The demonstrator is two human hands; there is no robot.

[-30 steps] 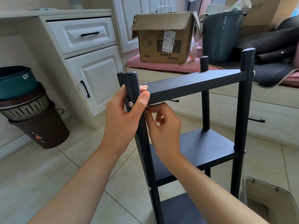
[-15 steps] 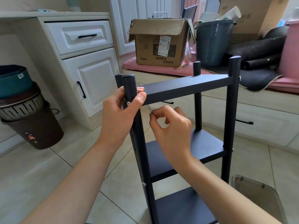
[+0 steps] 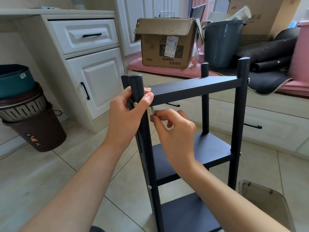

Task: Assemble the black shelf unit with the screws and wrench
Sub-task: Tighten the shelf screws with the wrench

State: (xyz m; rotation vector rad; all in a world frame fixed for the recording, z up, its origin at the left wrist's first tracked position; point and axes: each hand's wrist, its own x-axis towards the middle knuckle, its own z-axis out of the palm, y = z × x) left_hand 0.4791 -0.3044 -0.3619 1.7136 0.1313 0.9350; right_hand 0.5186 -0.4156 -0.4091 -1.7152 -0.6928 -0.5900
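Observation:
The black shelf unit (image 3: 192, 88) stands upright on the tiled floor, with three boards between round black posts. My left hand (image 3: 124, 118) grips the near left post just under its top, thumb beside a silver screw head (image 3: 135, 103) in the post. Just right of that post, below the top board's edge, my right hand (image 3: 173, 129) pinches a small silver wrench (image 3: 151, 111). The wrench's lower part is hidden in my fingers. A second screw (image 3: 150, 187) shows lower on the same post.
A white cabinet (image 3: 90, 67) stands at the left, with stacked bins (image 3: 31, 121) beside it. A cardboard box (image 3: 167, 42), a grey bucket (image 3: 222, 44) and rolled dark mats (image 3: 274, 52) line the back. A clear plastic tray (image 3: 267, 203) lies at the lower right.
My right hand has come out from under the top board and dropped a little, with the wrench now showing above its fingers. My left hand keeps its grip on the post.

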